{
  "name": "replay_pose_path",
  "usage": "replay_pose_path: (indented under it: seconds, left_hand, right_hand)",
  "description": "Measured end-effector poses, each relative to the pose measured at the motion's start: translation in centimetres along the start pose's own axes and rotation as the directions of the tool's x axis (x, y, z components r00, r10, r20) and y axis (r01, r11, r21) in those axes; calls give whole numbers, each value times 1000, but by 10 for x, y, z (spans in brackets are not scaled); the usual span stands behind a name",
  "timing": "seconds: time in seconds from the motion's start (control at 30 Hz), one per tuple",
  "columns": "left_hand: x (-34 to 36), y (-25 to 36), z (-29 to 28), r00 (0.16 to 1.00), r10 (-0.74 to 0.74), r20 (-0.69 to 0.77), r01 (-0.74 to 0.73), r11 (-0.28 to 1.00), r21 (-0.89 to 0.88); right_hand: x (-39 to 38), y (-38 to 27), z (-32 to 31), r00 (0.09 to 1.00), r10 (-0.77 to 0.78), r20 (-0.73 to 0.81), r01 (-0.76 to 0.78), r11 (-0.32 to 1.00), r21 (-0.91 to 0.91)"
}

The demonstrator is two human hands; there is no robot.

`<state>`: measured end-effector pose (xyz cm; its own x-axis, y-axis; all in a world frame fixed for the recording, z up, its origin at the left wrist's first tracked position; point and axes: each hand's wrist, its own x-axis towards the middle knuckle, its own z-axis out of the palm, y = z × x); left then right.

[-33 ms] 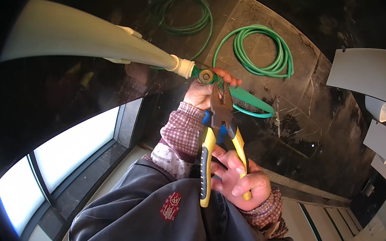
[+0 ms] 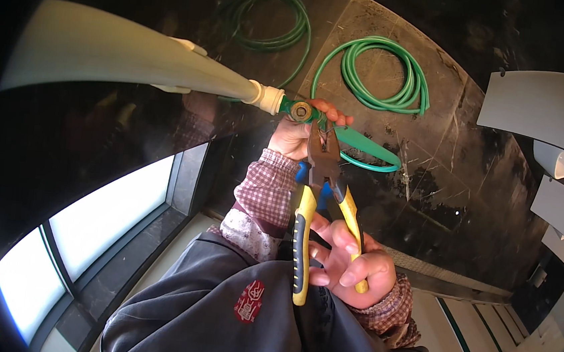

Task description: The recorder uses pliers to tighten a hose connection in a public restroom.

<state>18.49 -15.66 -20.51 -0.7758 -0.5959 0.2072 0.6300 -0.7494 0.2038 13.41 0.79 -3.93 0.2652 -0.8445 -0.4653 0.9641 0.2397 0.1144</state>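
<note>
My left hand (image 2: 290,140) is closed round a green fitting (image 2: 289,105) with a round brass-coloured part, at the end of a pale pipe (image 2: 164,65). Its fingertips show beyond the fitting. A green hose (image 2: 370,167) runs off beside those fingers. With my right hand (image 2: 358,266) I hold combination pliers (image 2: 324,156) by their yellow and black handles, which are spread apart. The jaws point at the fitting, next to a thin wire (image 2: 337,126) by my left fingers. Whether they grip the wire is too small to tell.
A coil of green hose (image 2: 407,86) lies on the stained dark floor ahead. Its reflection shows in the glossy dark surface on the left. Pale panels (image 2: 543,105) stand at the right, and a bright window (image 2: 118,212) is at the lower left.
The left handle of the pliers sits a touch lower, and my right fingertips have shifted slightly against it. My left hand stays in place.
</note>
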Motion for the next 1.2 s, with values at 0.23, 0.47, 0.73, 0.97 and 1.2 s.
replay_pose_path:
  seconds: [0.23, 0.47, 0.73, 0.97, 1.2]
  left_hand:
    - [-2, 2, 5, 1000, 4, -24, -4, 1000, 4]
    - [-4, 0, -3, 999, 43, 0, -42, 997, 65]
    - [-4, 2, 2, 1000, 16, -7, -16, 1000, 21]
    - [-4, 1, -5, 1000, -8, -4, 8, 1000, 1]
    - [-5, 0, -7, 1000, 4, 23, -4, 1000, 8]
  right_hand:
    - [-2, 0, -3, 999, 31, 43, -35, 995, 98]
    - [-2, 5, -16, 998, 59, 7, -59, 998, -6]
    - [5, 7, -9, 993, 92, 75, -94, 995, 30]
    - [3, 12, -11, 992, 66, 109, -74, 994, 75]
    - [1, 8, -15, 993, 90, 70, -93, 995, 27]
